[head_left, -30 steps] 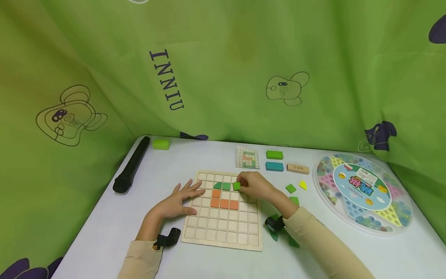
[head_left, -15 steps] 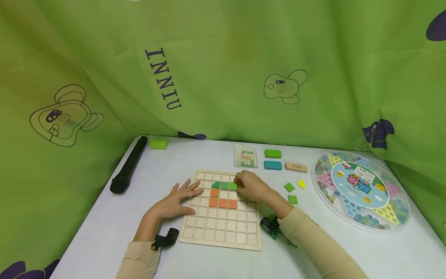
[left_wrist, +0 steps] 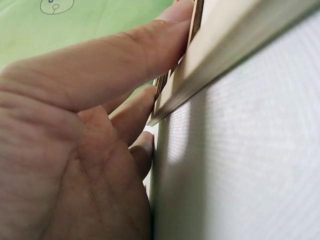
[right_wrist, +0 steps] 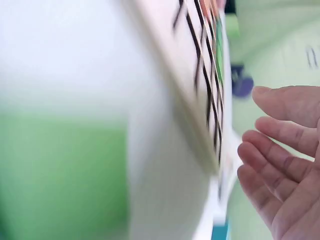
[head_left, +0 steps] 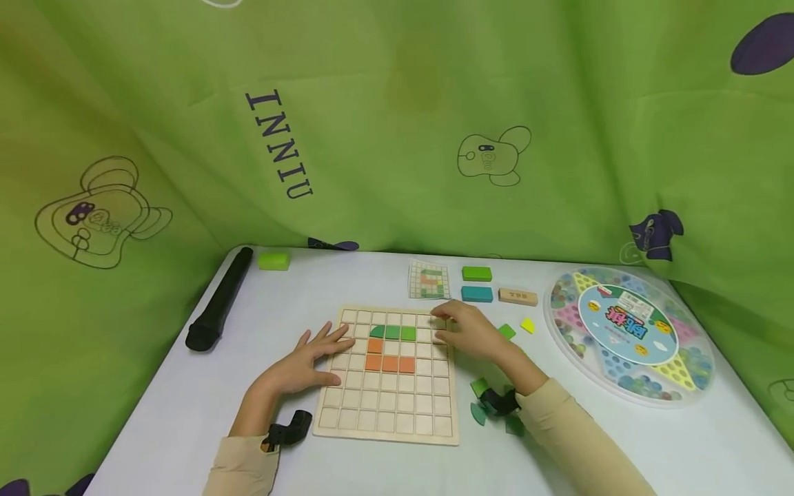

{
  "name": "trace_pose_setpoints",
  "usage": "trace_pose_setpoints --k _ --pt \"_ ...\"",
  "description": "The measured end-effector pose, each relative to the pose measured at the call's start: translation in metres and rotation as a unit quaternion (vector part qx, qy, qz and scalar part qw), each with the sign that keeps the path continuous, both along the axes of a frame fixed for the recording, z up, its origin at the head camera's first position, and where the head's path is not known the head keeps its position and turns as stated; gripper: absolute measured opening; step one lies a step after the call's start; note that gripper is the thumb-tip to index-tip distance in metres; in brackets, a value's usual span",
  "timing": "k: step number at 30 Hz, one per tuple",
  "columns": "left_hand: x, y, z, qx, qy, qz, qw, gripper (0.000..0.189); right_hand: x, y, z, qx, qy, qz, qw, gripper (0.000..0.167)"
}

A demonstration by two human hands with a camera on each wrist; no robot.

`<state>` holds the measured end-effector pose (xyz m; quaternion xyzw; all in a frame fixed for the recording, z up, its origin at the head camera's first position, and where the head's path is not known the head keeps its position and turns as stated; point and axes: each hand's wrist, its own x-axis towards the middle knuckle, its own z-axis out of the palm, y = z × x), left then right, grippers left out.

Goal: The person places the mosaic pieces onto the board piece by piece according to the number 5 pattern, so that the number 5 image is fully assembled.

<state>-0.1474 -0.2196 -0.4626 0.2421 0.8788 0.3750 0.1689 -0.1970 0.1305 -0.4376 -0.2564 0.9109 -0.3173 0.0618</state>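
Observation:
A wooden grid board (head_left: 380,399) lies flat on the table. On it sit a row of green tiles, the left one a quarter round (head_left: 377,332) and the others square (head_left: 408,333), with several orange tiles (head_left: 390,364) below. My left hand (head_left: 300,366) rests on the board's left edge, fingers spread; in the left wrist view the thumb (left_wrist: 125,60) touches the rim. Over the upper right edge of the board is my right hand (head_left: 474,334), holding nothing. The right wrist view shows its fingers (right_wrist: 280,160) loosely bent and apart from the board.
A pattern card (head_left: 429,279) lies behind the board, beside green (head_left: 476,274), blue (head_left: 476,294) and wooden blocks (head_left: 517,297). Loose green tiles (head_left: 479,387) and a yellow piece (head_left: 528,324) lie to the right. Farther right is a round marble game (head_left: 626,334); a black microphone (head_left: 218,303) lies left.
My right hand set a square green tile at the right end of the green row, let it go and moved off to the right. The left hand stayed on the board.

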Motion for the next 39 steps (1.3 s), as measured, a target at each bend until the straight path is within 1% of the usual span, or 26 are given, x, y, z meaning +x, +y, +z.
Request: trace_pose_setpoints --k 2,4,7,10,13,16,18,20,22,24,26,28,31,34,39 --pt "-0.002 -0.001 0.002 0.001 0.004 -0.002 1.0 0.071 0.002 0.023 -0.001 -0.01 0.011 -0.025 0.9996 0.037" --pt "-0.004 -0.002 0.005 -0.003 0.006 -0.002 1.0 0.071 0.005 0.047 -0.003 -0.009 0.018 -0.051 0.9985 0.037" --pt "-0.006 -0.005 0.008 -0.007 0.011 -0.003 0.9999 0.071 0.008 0.079 -0.008 -0.002 0.011 -0.08 0.9967 0.035" --pt "-0.007 -0.009 0.01 -0.008 0.014 -0.004 0.9999 0.071 0.008 0.097 -0.013 0.019 0.009 -0.088 0.9959 0.032" --pt "-0.007 -0.011 0.009 0.0 0.014 -0.006 0.9999 0.071 0.005 0.101 -0.017 0.048 0.02 -0.085 0.995 0.03" --pt "-0.006 -0.01 0.007 0.009 0.014 -0.011 0.9998 0.071 0.0 0.095 -0.014 0.078 0.031 -0.082 0.9931 0.025" --pt "-0.005 -0.01 0.005 0.01 0.013 -0.01 0.9998 0.071 -0.002 0.083 -0.009 0.081 0.033 -0.078 0.9931 0.023" --pt "-0.004 -0.01 0.004 0.01 0.013 -0.007 0.9998 0.072 -0.003 0.066 -0.005 0.069 0.033 -0.064 0.995 0.024" --pt "-0.004 -0.009 0.003 0.012 0.013 -0.003 0.9998 0.072 -0.004 0.046 -0.002 0.05 0.034 -0.038 0.9974 0.024" --pt "-0.003 -0.008 0.001 0.013 0.009 0.0 0.9999 0.072 -0.004 0.026 -0.002 0.041 0.037 -0.007 0.9984 0.025" --pt "-0.002 -0.006 -0.001 0.014 0.006 -0.002 0.9999 0.072 -0.006 0.01 -0.004 0.052 0.042 0.025 0.9975 0.025" --pt "-0.002 -0.004 -0.002 0.012 0.002 -0.004 0.9999 0.073 -0.007 -0.003 -0.006 0.072 0.044 0.042 0.9955 0.024" --pt "-0.001 -0.002 -0.004 0.008 0.002 -0.005 1.0 0.073 -0.008 -0.015 -0.006 0.103 0.05 0.053 0.9919 0.023" --pt "-0.001 -0.001 -0.003 0.005 0.006 -0.001 1.0 0.073 -0.007 -0.021 -0.005 0.115 0.055 0.054 0.9903 0.022" --pt "0.0 0.0 -0.004 0.01 0.003 0.004 0.9999 0.073 -0.004 -0.021 -0.006 0.104 0.044 0.056 0.9921 0.03"
